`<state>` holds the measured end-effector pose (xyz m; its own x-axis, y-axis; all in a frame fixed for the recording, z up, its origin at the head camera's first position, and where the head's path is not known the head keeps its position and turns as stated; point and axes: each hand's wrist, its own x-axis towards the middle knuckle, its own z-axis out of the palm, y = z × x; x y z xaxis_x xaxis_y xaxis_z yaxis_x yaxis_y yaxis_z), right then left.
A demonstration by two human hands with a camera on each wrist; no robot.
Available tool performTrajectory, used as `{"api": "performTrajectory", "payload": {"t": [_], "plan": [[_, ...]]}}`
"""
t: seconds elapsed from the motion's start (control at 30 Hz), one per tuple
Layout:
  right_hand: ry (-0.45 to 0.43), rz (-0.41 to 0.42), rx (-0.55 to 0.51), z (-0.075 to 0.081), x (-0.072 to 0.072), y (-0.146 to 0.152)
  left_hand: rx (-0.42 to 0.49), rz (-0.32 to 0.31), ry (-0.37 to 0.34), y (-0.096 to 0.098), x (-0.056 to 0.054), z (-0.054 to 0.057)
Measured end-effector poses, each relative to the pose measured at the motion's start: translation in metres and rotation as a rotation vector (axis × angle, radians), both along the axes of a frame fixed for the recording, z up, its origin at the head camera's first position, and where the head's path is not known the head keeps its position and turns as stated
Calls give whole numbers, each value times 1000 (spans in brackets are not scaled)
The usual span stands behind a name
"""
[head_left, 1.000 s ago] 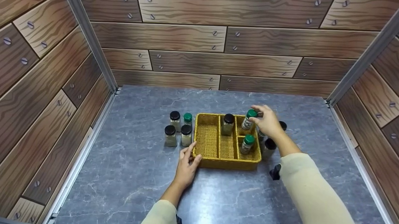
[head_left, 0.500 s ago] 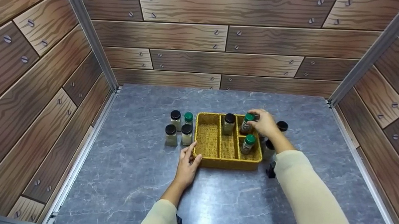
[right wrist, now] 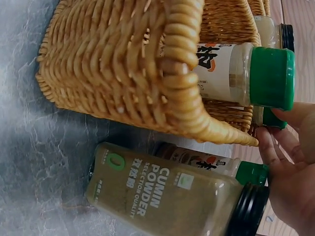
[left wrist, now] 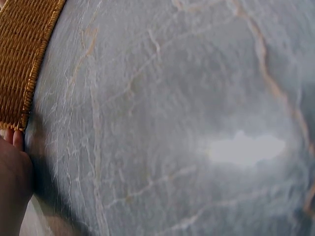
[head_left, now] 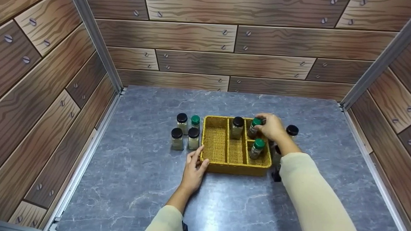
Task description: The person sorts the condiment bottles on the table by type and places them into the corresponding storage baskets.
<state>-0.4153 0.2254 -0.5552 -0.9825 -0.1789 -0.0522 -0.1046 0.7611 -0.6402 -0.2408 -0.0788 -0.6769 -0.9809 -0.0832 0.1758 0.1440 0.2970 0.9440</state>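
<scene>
A golden woven basket (head_left: 213,168) with compartments sits mid-table. My right hand (head_left: 273,128) pinches the green cap of a spice jar (head_left: 253,128) standing in the back right compartment; in the right wrist view the fingers touch that green cap (right wrist: 273,119). Another green-capped spice jar (head_left: 257,149) stands, slightly tilted, in the front right compartment. In the middle compartment, towards the back, is a black-capped spice jar (head_left: 237,128). My left hand (head_left: 192,172) rests against the basket's front left corner, fingers on the left side and thumb at the front; the fingertips are partly hidden.
Left of the basket stand black-capped jars (head_left: 177,139) and a green-capped one (head_left: 195,122). On its right are a black-capped jar (head_left: 292,130), a cumin powder jar (right wrist: 157,189) and a green-capped jar (right wrist: 251,173). Wood-patterned panels (head_left: 172,81) bound the table.
My right hand has lowered the green-capped spice jar into the back right compartment, moving slightly left and down. The left hand has stayed at the basket corner.
</scene>
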Motion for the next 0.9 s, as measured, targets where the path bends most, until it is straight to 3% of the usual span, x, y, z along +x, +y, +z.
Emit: {"api": "performTrajectory", "payload": {"t": [0.57, 0.9], "plan": [[6, 29, 74, 3, 0, -4, 3, -4, -6, 0, 0, 0], [-37, 41, -3, 7, 3, -2, 29, -1, 6, 0, 1, 0]]}}
